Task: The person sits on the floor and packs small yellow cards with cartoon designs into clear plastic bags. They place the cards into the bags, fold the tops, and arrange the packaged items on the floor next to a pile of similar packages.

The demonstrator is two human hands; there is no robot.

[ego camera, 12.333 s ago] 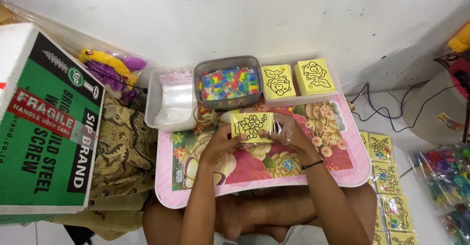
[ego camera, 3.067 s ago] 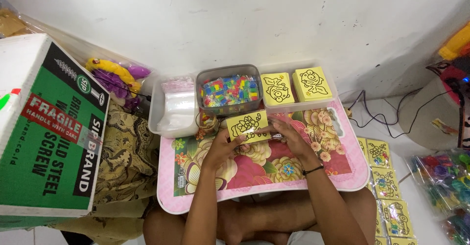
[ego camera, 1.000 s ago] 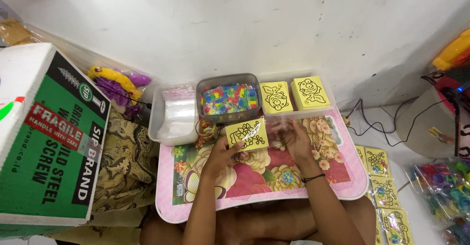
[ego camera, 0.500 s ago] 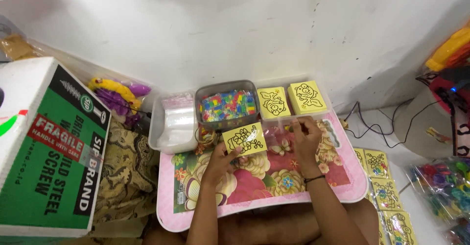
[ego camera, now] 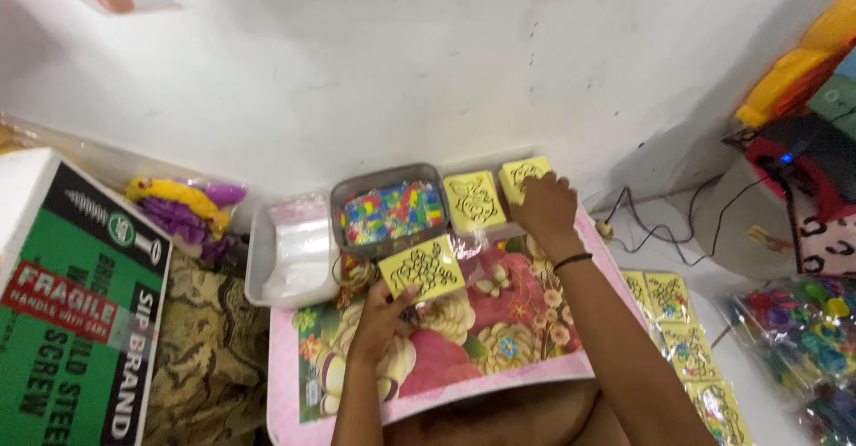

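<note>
My left hand (ego camera: pixel 382 310) holds a yellow square card (ego camera: pixel 421 268) with a black line drawing, wrapped in clear film, above a pink flowered tray (ego camera: pixel 464 339) on my lap. My right hand (ego camera: pixel 546 207) reaches forward and rests on the right one of two stacks of yellow cards (ego camera: pixel 522 174); its fingers cover part of the top card. The other stack (ego camera: pixel 473 201) stands just left of it. A grey tin (ego camera: pixel 389 216) full of small bright-coloured pieces sits left of the stacks.
A white tray (ego camera: pixel 259 263) with clear plastic bags lies left of the tin. A large green and white cardboard box (ego camera: pixel 76 321) stands at far left. More yellow cards (ego camera: pixel 682 339) lie on the floor at right, beside cables (ego camera: pixel 655 227) and packets of coloured pieces (ego camera: pixel 798 343).
My right hand has left the held card and reached forward to the right-hand stack of yellow cards. My left hand still holds the card. The camera has tilted up toward the wall.
</note>
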